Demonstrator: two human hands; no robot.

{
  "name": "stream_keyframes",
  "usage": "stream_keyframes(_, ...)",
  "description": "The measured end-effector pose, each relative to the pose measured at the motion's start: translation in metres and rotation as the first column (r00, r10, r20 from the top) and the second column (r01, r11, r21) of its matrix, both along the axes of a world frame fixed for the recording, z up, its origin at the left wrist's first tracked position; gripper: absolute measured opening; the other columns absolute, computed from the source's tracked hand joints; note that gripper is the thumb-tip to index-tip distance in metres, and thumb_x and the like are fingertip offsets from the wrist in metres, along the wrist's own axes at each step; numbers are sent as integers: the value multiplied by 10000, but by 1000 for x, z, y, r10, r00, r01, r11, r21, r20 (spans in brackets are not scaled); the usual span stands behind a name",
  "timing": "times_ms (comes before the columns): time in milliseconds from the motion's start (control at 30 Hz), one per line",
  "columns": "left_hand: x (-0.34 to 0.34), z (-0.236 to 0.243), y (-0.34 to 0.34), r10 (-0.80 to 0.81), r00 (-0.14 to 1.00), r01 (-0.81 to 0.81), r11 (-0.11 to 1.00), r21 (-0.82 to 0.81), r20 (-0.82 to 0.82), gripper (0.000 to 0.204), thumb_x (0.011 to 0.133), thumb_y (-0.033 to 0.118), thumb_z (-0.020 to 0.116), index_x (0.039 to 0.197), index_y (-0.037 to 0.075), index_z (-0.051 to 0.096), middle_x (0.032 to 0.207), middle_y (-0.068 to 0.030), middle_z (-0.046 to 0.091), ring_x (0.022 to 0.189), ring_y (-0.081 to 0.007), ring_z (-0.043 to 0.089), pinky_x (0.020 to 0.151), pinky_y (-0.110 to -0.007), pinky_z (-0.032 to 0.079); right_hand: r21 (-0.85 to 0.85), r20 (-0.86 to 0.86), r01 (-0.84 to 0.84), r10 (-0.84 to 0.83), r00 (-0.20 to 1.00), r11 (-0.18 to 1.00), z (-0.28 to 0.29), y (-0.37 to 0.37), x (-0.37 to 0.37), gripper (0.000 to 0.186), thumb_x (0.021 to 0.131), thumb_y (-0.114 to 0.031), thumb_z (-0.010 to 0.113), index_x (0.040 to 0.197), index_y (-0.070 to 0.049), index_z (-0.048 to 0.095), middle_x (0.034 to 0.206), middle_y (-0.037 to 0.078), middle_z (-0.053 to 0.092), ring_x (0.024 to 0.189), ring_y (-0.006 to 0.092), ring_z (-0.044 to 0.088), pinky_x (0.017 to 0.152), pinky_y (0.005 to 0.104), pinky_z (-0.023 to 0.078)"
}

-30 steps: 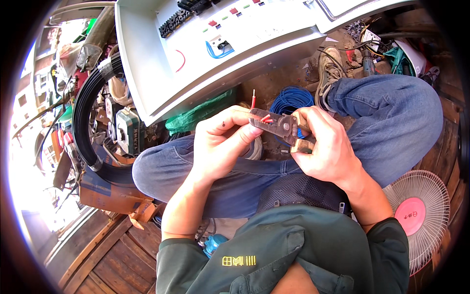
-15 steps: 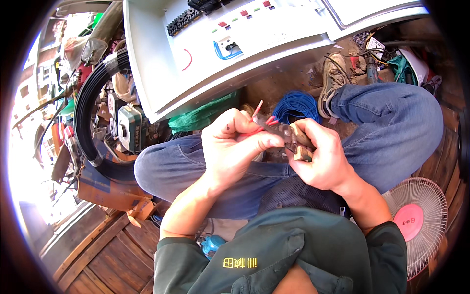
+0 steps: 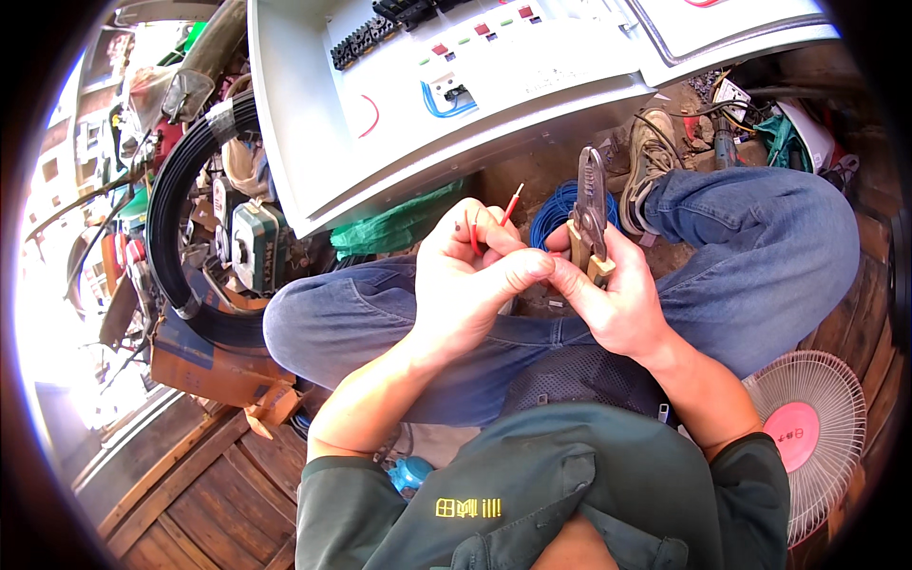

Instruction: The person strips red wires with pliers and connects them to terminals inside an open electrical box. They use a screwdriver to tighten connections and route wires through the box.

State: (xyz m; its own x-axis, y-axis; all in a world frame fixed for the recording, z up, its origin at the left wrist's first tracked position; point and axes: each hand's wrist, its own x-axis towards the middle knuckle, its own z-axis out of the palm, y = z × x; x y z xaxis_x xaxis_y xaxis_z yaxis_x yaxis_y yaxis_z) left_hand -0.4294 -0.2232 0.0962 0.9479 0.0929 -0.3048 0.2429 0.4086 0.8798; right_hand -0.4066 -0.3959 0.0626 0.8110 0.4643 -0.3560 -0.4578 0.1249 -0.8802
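My left hand (image 3: 456, 290) has closed fingers round short red wires (image 3: 510, 205), one pointing up with a bare copper tip. My right hand (image 3: 617, 309) grips a wire stripper (image 3: 590, 198) with tan handles, its jaws upright above my fingers. The two thumb tips meet between the hands; whatever is pinched there is too small to make out. Behind the stripper lies a coil of blue wire (image 3: 551, 217). Beyond my hands is an open white electrical enclosure (image 3: 294, 142) holding black terminal blocks, blue wires and a red wire.
A thick black cable coil (image 3: 171, 237), green case (image 3: 256, 247), cardboard (image 3: 204, 366) and clutter fill the left. A green plastic bag (image 3: 389, 228) is under the enclosure. My jean-clad legs (image 3: 760, 247) surround the workspace. A pink-centred fan (image 3: 807, 418) stands at lower right.
The stripper has moved off the red wires and swung upright in my right hand. My right thumb has come across to my left thumb, and the red wires now show above my left fingers.
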Motion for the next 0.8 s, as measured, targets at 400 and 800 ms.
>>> stream_keyframes(400, 4, -15, 15, -376, 874, 381, 923, 45, 309, 251, 803, 184, 717, 685, 63, 532, 935, -109, 624, 860, -200, 582, 767, -326, 488, 83, -79, 118, -112, 991, 990, 0, -7, 9, 78, 945, -72, 624, 1003, -30, 594, 785, -26, 555, 685, 47, 506, 610, 240, 412)
stream_keyframes(800, 24, 28, 19, -527, 701, 573, 818, -62, -480, 228, 1001, 196, 641, 1029, -30, 630, 883, -101, 713, 805, -124, 678, 709, -258, 568, -90, 702, -137, 161, 694, 986, 0, -22, 33, 453, 650, 17, 776, 1056, -24, 579, 945, 125, 627, 821, 304, 655, 743, 360, 524)
